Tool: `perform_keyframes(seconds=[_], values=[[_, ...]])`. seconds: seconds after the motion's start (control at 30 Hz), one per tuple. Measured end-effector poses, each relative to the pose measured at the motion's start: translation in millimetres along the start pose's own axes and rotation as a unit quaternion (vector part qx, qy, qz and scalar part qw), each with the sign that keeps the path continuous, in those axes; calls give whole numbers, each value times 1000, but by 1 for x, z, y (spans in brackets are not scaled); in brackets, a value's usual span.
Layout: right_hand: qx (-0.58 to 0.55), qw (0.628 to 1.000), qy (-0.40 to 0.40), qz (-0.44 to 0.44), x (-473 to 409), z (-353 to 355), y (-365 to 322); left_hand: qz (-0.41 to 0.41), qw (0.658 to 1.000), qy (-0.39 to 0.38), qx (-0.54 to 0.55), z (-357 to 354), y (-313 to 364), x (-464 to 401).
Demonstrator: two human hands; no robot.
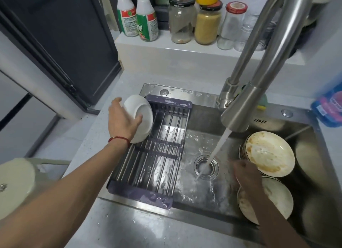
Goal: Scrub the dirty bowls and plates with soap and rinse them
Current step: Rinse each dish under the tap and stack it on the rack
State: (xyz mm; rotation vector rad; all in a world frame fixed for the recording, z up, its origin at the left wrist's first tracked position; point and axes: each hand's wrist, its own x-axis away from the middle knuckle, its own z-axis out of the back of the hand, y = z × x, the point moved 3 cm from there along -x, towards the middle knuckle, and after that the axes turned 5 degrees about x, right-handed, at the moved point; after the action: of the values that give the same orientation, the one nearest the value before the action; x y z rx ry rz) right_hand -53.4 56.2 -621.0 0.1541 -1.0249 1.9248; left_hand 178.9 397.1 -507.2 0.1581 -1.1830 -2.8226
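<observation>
My left hand (123, 121) grips a clean white bowl (140, 118) by its rim, holding it on edge over the far left end of the purple drying rack (153, 149) that spans the sink. My right hand (244, 173) reaches low into the steel sink (203, 192), blurred, beside the dirty plates; what its fingers do is unclear. A stack of stained plates (270, 153) leans at the sink's right side, and another dirty plate (277, 197) lies nearer me. Water streams from the faucet (240, 116) onto the drain (206, 167).
Two spray bottles (137, 16) and several glass jars (196, 20) stand on the ledge behind the sink. A blue and pink package (329, 107) sits on the right counter. A white lidded pot (13, 184) is at my left. A dark cabinet rises at the back left.
</observation>
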Motion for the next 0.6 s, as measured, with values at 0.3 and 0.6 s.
perform_keyframes(seconds=[0.3,0.6], values=[[457,879,15,138,-13,64,83,-249,957,-149,15,-65,71,157],[424,871,48,245,-22,76,93,4,892,-452,10,-152,69,252]])
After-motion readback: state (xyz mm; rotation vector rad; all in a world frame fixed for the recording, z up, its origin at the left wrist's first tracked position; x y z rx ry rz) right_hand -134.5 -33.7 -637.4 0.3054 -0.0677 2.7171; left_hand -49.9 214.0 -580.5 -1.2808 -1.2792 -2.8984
